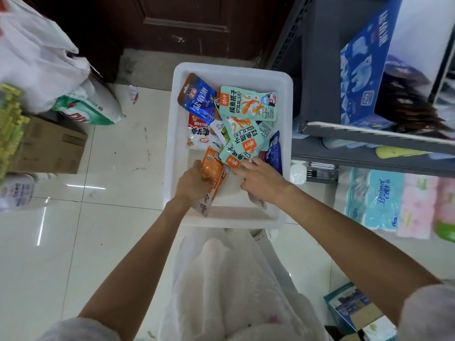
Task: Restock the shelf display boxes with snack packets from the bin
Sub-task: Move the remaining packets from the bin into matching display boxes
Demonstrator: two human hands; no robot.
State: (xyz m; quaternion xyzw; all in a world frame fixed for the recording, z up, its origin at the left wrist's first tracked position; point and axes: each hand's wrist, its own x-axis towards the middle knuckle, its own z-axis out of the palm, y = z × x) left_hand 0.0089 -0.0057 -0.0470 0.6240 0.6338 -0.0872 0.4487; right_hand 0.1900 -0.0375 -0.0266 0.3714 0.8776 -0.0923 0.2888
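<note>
Down on the pale tiled floor (pixel 118 148) sits a white rectangular plastic bin (pixel 177 134), holding a loose heap of snack packets. Both bare hands reach into its near end. The left hand (pixel 190 184) has its fingers curled round a small stack of orange foil packets (pixel 212 168), which stand on edge against the palm, their lower ends poking out below the wrist. The right hand (pixel 261 179) lies just beside it with fingers spread and fairly straight, the fingertips touching the lowest of the mint-green fish-snack packets (pixel 237 156); it grips nothing that can be seen. More mint-green packets (pixel 247 103) lie further up the heap, beside a blue foil packet (pixel 198 99) at the far left corner and a red-and-white packet (pixel 198 134) under it. A dark blue packet (pixel 274 150) leans along the bin's right wall. To the right stands a grey metal shelf unit (pixel 317 77) carrying a large blue carton (pixel 362 70), with pastel tissue packs (pixel 384 198) below. A brown cardboard box (pixel 51 148) rests at left.
</note>
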